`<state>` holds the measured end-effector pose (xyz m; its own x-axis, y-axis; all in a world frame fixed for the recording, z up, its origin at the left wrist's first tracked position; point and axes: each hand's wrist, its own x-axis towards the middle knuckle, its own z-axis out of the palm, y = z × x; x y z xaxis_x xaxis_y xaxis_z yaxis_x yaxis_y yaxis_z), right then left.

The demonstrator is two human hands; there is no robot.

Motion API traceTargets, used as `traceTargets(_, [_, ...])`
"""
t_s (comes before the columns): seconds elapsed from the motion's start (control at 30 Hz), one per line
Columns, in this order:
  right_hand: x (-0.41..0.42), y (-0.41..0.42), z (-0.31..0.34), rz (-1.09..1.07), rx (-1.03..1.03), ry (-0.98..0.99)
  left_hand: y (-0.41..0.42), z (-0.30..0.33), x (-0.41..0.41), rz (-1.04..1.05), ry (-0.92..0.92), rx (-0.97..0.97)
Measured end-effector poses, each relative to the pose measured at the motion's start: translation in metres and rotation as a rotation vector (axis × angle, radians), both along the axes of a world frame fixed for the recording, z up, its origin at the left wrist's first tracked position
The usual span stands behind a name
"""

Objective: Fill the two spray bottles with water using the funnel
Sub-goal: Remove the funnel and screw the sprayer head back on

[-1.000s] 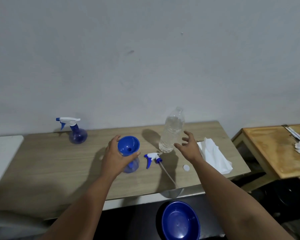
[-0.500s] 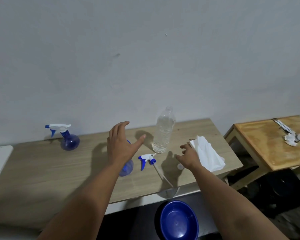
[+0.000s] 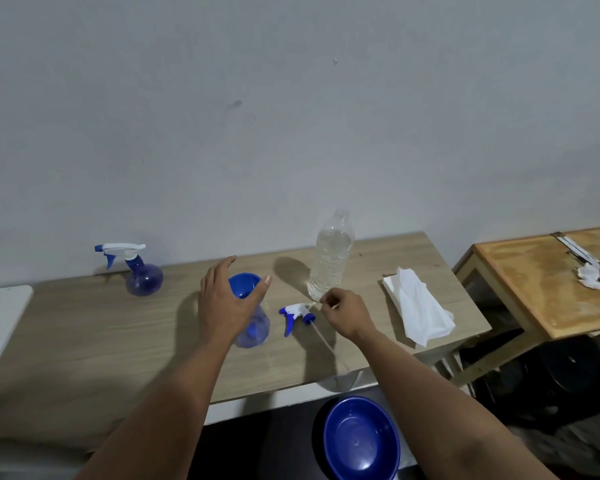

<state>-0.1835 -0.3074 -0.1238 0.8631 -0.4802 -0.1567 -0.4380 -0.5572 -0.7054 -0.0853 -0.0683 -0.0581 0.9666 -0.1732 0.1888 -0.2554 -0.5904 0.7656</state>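
Note:
A round blue spray bottle (image 3: 255, 328) stands open at the middle of the wooden table (image 3: 84, 341) with a blue funnel (image 3: 245, 285) in its neck. Its white and blue spray head (image 3: 294, 312) lies just to its right, tube pointing toward me. My left hand (image 3: 222, 303) is spread beside and over the funnel, fingers straight. My right hand (image 3: 347, 313) pinches a small white cap (image 3: 326, 301) near the base of the uncapped clear water bottle (image 3: 331, 258). A second spray bottle (image 3: 142, 278), head on, stands at the back left.
A white tissue (image 3: 420, 313) lies at the table's right end. A blue basin (image 3: 361, 441) sits on the floor below the front edge. A smaller wooden side table (image 3: 548, 289) with small items stands to the right. The wall runs behind the table.
My right hand went down to the white cap on the table, picked it up and moved left toward the water bottle. My left hand let go of the funnel and spread over it.

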Motion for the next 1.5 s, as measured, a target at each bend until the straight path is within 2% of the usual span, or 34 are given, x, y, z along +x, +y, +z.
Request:
traceTargets(0.13, [0.037, 0.041, 0.025, 0.078, 0.189, -0.115, 0.015, -0.006, -0.003, -0.068, 0.162, -0.044])
traceTargets(0.27, [0.061, 0.074, 0.061, 0.139, 0.386, -0.013, 0.029, -0.022, -0.004, -0.101, 0.269, -0.088])
traceTargets(0.43, [0.073, 0.089, 0.074, 0.251, 0.386, 0.076, 0.028, -0.038, -0.005, -0.185, 0.381, -0.182])
traceTargets(0.5, [0.076, 0.092, 0.077, 0.281, 0.360, 0.103, 0.028, -0.050, 0.000, -0.207, 0.419, -0.161])
traceTargets(0.6, [0.079, 0.094, 0.081, 0.304, 0.315, 0.096, 0.024, -0.061, 0.005, -0.142, 0.497, -0.200])
traceTargets(0.8, [0.091, 0.079, 0.099, 0.150, 0.341, 0.028, 0.020, -0.072, 0.016, -0.167, 0.470, -0.164])
traceTargets(1.03, [0.101, 0.049, 0.105, 0.010, 0.433, 0.075, 0.022, -0.076, 0.021, -0.190, 0.439, -0.158])
traceTargets(1.3, [0.103, 0.045, 0.042, -0.109, 0.561, 0.158, 0.024, -0.082, 0.023, -0.227, 0.434, -0.191])
traceTargets(1.5, [0.116, 0.047, -0.004, -0.212, 0.571, 0.204, 0.024, -0.092, 0.025, -0.236, 0.413, -0.246])
